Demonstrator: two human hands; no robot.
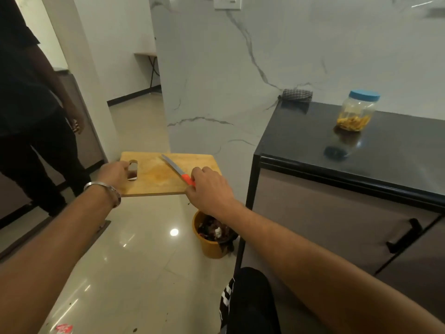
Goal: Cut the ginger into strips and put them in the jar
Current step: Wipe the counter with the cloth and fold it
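I hold a wooden cutting board [156, 174] level in the air above the floor. My left hand [115, 173] grips its left end beside the handle hole. My right hand [209, 186] grips the board's right end and pins the red handle of a knife [177, 168] against it; the blade lies across the board, pointing far left. No ginger shows on the board. A clear jar [356, 112] with a blue lid stands on the dark counter [397, 145] to the right, yellow strips in its bottom.
A yellow bin [209, 244] full of scraps stands on the tiled floor under my right wrist, beside the counter's cabinet [325, 218]. Another person in dark clothes [31, 104] stands at the left. A checked cloth [297, 95] lies at the counter's back corner.
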